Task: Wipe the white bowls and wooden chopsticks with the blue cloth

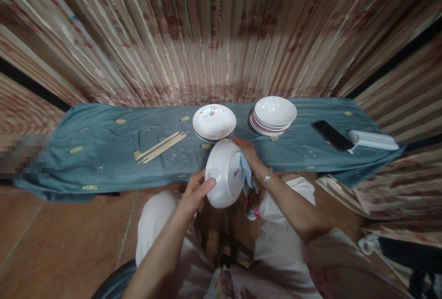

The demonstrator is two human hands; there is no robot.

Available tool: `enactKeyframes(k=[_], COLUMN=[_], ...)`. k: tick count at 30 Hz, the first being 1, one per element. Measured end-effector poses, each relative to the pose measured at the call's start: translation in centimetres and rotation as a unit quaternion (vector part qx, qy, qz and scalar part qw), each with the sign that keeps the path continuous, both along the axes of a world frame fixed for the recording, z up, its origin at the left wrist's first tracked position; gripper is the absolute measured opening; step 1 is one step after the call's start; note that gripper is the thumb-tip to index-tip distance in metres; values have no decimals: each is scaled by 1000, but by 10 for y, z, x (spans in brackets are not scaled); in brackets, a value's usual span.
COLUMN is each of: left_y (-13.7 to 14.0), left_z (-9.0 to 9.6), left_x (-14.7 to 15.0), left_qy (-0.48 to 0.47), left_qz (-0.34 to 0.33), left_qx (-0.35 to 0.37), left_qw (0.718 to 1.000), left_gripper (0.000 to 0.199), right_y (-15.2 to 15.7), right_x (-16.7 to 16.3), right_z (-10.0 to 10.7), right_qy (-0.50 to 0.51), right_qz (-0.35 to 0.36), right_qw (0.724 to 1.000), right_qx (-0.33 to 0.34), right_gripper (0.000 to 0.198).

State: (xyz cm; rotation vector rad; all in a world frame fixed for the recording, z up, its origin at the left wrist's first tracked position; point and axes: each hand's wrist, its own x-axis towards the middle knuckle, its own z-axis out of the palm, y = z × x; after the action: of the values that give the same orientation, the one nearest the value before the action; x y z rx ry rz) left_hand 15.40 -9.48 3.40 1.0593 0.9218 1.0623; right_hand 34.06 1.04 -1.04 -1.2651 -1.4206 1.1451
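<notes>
A white bowl point(221, 175) is tipped on its side above my lap, its base turned to the right. My left hand point(196, 191) grips its left rim, thumb on the outer wall. My right hand point(249, 155), with a bracelet at the wrist, is closed on a light blue cloth point(246, 170) pressed against the bowl's right side. Just beyond stands a stack of white plates point(214, 124), the top one with a floral print. Right of it is a stack of white bowls point(275, 111), some with red rims.
Several wooden chopsticks point(162, 147) lie left on the table covered with a green patterned cloth point(113, 152). A black phone point(332, 135) and a white device point(373, 140) lie at the right. Pleated curtains point(214, 37) hang behind and beside the table.
</notes>
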Motion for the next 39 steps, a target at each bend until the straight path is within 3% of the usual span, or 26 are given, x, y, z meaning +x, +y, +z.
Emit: enactKeyframes(k=[3, 5, 20, 25, 32, 35, 39], left_y=[2, 3, 3, 3, 5, 4, 2], left_z=[1, 2, 0, -7, -6, -6, -3], left_x=[1, 2, 12, 14, 14, 15, 17], left_qy=[10, 21, 58, 69, 64, 63, 57], left_qz=[-10, -12, -13, 7, 34, 46, 54], left_qx=[-6, -14, -68, -34, -34, -25, -17], left_qw=[1000, 1000, 996, 997, 997, 997, 997], left_gripper=[52, 52, 38, 40, 38, 38, 41], right_y=[-6, -9, -17, -29, -49, -52, -43], right_x=[-5, -8, -4, -9, -22, -23, -20], right_z=[12, 18, 24, 30, 39, 41, 36], right_qy=[66, 81, -51, -119, -192, -202, -156], right_qz=[-10, 1, 65, 101, 160, 175, 142], right_qw=[995, 994, 995, 972, 916, 909, 938], right_qx=[-76, -79, 57, 174, 313, 321, 275], right_gripper=[41, 40, 43, 40, 44, 44, 42])
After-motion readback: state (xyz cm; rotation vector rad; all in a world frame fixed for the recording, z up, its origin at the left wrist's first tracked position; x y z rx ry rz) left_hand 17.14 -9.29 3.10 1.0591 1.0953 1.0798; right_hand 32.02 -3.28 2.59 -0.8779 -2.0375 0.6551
